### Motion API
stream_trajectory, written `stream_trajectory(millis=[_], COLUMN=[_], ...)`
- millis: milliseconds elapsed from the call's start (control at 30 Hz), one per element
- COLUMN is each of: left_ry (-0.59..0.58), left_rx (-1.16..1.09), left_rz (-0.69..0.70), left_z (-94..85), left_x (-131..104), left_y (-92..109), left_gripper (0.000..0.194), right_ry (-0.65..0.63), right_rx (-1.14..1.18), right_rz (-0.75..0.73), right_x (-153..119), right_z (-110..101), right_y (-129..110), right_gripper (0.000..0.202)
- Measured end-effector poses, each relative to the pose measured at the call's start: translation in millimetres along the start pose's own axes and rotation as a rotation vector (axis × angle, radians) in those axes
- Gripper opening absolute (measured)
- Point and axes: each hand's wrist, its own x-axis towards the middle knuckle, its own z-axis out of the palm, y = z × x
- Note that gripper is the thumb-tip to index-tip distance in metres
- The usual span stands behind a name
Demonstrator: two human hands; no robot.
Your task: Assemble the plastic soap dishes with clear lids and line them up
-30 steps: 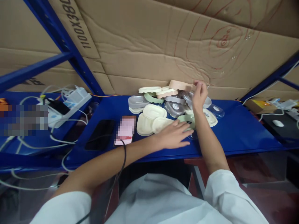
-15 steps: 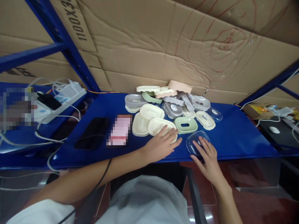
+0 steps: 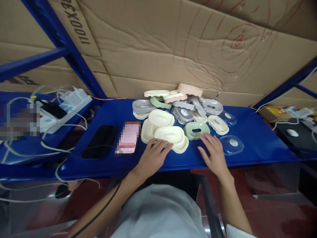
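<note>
The green dish point(image 3: 190, 133) lies on the counter point(image 3: 262, 142), long axis running left to right, ahead and left of the right hand point(image 3: 213, 154), the nearer one. That hand's fingers and thumb are apart, fingertips at the dish's near right edge. The cream tray point(image 3: 170, 133), similarly aligned, lies ahead and right of the left hand point(image 3: 153, 156); its fingers meet the near edge, but whether they grip, I cannot tell. A clear cover point(image 3: 229, 149) lies beyond the right hand's outer side.

Blue tabletop point(image 3: 260, 145) bearing, from left to right: black slab point(image 3: 98, 141), phone point(image 3: 128, 138), heaped dishes point(image 3: 160, 118), two clear shells point(image 3: 231, 149).
</note>
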Motion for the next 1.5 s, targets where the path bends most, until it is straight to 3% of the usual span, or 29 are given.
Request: stream_trajectory(millis=[67, 167, 267, 333, 433, 567, 667, 767, 900, 1000, 1100, 1167, 1367, 1500], left_ry=[0.09, 0.276, 0.403, 0.446, 0.457, 0.302, 0.223, 0.205, 0.187, 0.297, 0.434, 0.463, 0.236, 0.202], left_rx=[-0.06, -0.166, -0.238, -0.257, -0.254, -0.191, -0.086, -0.074, -0.212, -0.282, -0.344, -0.363, -0.258, -0.291], left_rz=[-0.028, -0.094, -0.181, -0.224, -0.234, -0.168, -0.104, -0.083, -0.07, -0.171, -0.299, -0.339, -0.296, -0.254], left_z=[-0.9, -3.3, -6.3, -10.0, -20.3, -34.3, -35.7, -31.3, -23.0, -16.8, -12.6, -11.9, -15.6, -18.7], left_x=[-3.1, -6.1, -5.3, -3.6, -9.1, -48.5, -86.6, -104.0, -94.5, -86.4, -85.8, -87.0, -89.5, -88.9], left_y=[-2.8, -6.3, -6.9, -5.5, -0.3, 12.7, 23.9, 30.6, 31.3, 31.2, 32.1, 31.6, 24.8, 22.6], left_gripper=[0.04, 0.038, 0.04, 0.043, 0.047, 0.05, 0.052, 0.051, 0.044, 0.036, 0.049, 0.06, 0.059, 0.066], right_ry=[-0.033, 0.015, 0.109, 0.186, 0.288, 0.388, 0.283, 0.136, 0.04, -0.029, -0.058, -0.108, -0.194, -0.18], right_rx=[-0.066, -0.105, -0.036, 0.039, 0.185, 0.398, 0.678, 0.786, 0.625, 0.518, 0.451, 0.397, 0.308, 0.278], right_rz=[-0.026, 0.003, -0.028, -0.057, -0.057, 0.06, 0.088, 0.012, -0.102, -0.136, -0.161, -0.216, -0.296, -0.303], right_x=[16.2, 26.1, 21.2, 13.6, -1.8, -31.0, -49.8, -51.9, -32.3, -16.5, -6.9, -3.5, -0.7, -1.5], right_z=[12.8, 23.4, 20.8, 13.8, 1.3, -9.8, -10.1, -4.8, 1.6, 3.8, 7.1, 10.3, 18.7, 19.4], right_y=[-7.7, -3.1, -7.2, -22.7, -56.7, -99.1, -122.0, -134.0, -133.0, -130.2, -134.4, -140.7, -151.6, -150.1], right_gripper=[0.046, 0.03, 0.022, 0.025, 0.035, 0.032, 0.022, 0.024, 0.032, 0.029, 0.024, 0.02, 0.021, 0.022])
